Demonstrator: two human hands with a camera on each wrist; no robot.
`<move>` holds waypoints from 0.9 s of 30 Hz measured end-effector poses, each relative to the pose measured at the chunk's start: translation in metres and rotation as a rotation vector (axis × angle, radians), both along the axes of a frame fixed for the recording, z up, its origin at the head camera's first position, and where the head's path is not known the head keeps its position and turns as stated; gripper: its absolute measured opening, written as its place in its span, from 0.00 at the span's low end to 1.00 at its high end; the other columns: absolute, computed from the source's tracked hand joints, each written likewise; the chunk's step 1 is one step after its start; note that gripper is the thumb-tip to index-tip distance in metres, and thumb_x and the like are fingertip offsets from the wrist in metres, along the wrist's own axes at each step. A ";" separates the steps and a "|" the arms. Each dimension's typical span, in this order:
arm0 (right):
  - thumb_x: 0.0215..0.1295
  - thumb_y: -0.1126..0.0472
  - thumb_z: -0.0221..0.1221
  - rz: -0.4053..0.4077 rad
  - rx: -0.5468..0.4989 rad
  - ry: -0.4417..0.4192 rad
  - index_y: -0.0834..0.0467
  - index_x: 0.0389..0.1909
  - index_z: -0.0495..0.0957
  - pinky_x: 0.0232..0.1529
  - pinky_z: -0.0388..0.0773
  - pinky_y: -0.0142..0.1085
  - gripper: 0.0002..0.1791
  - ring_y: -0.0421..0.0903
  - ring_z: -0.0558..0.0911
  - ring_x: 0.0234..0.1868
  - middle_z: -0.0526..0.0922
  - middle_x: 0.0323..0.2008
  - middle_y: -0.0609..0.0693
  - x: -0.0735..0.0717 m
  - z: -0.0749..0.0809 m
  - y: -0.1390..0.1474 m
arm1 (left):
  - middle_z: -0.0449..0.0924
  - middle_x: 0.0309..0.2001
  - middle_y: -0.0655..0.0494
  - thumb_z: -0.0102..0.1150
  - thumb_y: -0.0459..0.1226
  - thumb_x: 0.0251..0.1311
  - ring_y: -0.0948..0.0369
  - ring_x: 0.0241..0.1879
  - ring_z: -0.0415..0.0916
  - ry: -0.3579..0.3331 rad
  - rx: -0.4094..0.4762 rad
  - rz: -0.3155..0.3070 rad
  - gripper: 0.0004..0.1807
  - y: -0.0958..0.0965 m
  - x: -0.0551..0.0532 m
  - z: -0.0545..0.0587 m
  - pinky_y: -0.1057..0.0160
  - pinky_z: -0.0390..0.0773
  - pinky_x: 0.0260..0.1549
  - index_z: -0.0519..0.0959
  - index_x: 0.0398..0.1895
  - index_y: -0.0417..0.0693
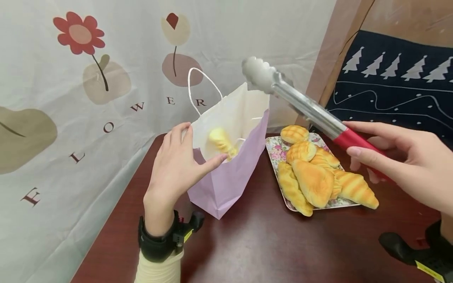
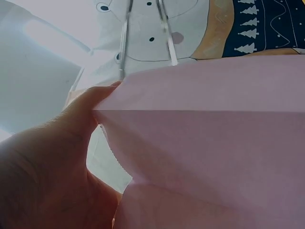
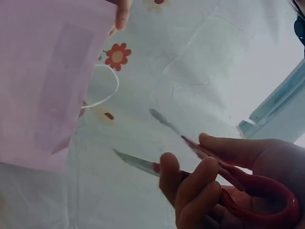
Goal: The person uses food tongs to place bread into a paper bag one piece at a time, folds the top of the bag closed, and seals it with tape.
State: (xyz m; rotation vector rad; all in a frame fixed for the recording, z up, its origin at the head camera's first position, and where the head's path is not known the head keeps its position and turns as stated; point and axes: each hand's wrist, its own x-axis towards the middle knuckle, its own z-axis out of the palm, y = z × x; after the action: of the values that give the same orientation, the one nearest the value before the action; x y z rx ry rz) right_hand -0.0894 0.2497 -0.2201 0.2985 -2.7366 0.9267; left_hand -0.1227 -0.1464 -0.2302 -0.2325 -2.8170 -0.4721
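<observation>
A lilac paper bag [image 1: 231,179] with a white inside and white cord handles stands on the table, its mouth held wide. My left hand [image 1: 173,161] grips its rim at the left, thumb along the front edge; the left wrist view shows the thumb [image 2: 95,102] at the lilac paper's border. Inside the bag is a pale yellow twisted bread [image 1: 222,142], slightly blurred. My right hand [image 1: 400,153] holds metal tongs [image 1: 308,104] by their red grip, the tips raised near the bag's upper right corner. In the right wrist view the tongs' arms are spread with nothing between them.
Right of the bag lies a floral tray [image 1: 274,151] with several breads [image 1: 313,182] piled on it, some overhanging its edge. A white cloth with flower prints [image 1: 141,59] hangs behind and to the left. A navy cloth with trees [image 1: 393,82] is at the back right.
</observation>
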 end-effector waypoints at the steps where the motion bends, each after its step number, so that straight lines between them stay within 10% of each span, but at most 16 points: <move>1: 0.63 0.58 0.67 0.006 -0.027 0.020 0.38 0.68 0.71 0.21 0.73 0.29 0.32 0.43 0.76 0.21 0.82 0.25 0.44 0.000 -0.002 0.001 | 0.58 0.73 0.49 0.56 0.72 0.51 0.46 0.72 0.57 -0.006 0.002 0.000 0.56 0.000 0.000 0.000 0.46 0.65 0.68 0.63 0.70 0.38; 12: 0.62 0.59 0.68 -0.110 -0.023 0.086 0.44 0.71 0.69 0.21 0.70 0.21 0.35 0.39 0.75 0.19 0.80 0.25 0.30 0.002 -0.026 0.018 | 0.56 0.74 0.50 0.55 0.72 0.52 0.45 0.72 0.57 -0.004 -0.004 -0.012 0.58 0.000 0.002 0.001 0.45 0.66 0.67 0.59 0.75 0.39; 20: 0.63 0.45 0.65 -0.243 0.228 -0.026 0.64 0.68 0.67 0.20 0.68 0.27 0.40 0.51 0.79 0.24 0.78 0.44 0.79 -0.011 -0.030 0.021 | 0.56 0.75 0.50 0.56 0.71 0.52 0.45 0.73 0.56 -0.006 0.006 -0.017 0.57 -0.001 0.003 0.001 0.44 0.66 0.67 0.59 0.75 0.40; 27: 0.65 0.39 0.61 -0.207 0.331 -0.175 0.70 0.65 0.66 0.17 0.66 0.32 0.42 0.43 0.71 0.17 0.81 0.22 0.59 -0.006 -0.045 0.047 | 0.55 0.75 0.51 0.56 0.71 0.53 0.45 0.73 0.56 -0.006 0.007 -0.017 0.57 -0.001 0.004 0.001 0.44 0.66 0.67 0.59 0.75 0.40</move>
State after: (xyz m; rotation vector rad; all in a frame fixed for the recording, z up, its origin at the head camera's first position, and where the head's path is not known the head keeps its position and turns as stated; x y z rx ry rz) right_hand -0.0955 0.2968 -0.2646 -0.0138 -3.0053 0.4645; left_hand -0.1186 -0.1469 -0.2293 -0.2534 -2.8210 -0.4875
